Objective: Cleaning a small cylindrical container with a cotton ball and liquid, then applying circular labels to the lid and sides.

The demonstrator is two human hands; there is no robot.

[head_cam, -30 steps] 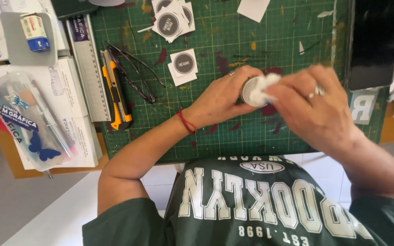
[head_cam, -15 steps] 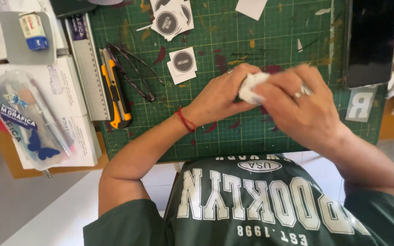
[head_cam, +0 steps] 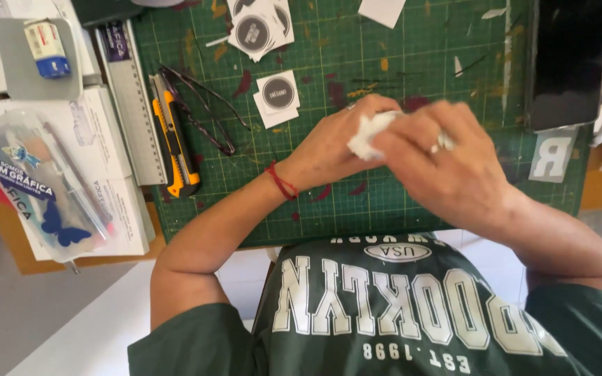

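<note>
Both of my hands are pressed together over the green cutting mat [head_cam: 398, 63]. My left hand [head_cam: 325, 146], which has a red cord around the wrist, is curled around something that is hidden from view; earlier frames show a small white round object in it. My right hand [head_cam: 454, 174] wears a ring and presses a crumpled white tissue [head_cam: 365, 134] against the left hand's fingers. Only one end of the tissue sticks out between the hands.
On the mat lie square stickers with dark circles [head_cam: 277, 94], a pair of glasses [head_cam: 203, 115] and a yellow utility knife [head_cam: 173, 139], beside a metal ruler [head_cam: 130, 104]. A clear pencil case [head_cam: 33, 181] sits at the left. A black slab [head_cam: 569, 63] and a grey letter cutout [head_cam: 550, 154] are at the right.
The small white round object seen a second ago in my left hand is now covered. My right hand has slid over it with the tissue, and both hands have shifted slightly.
</note>
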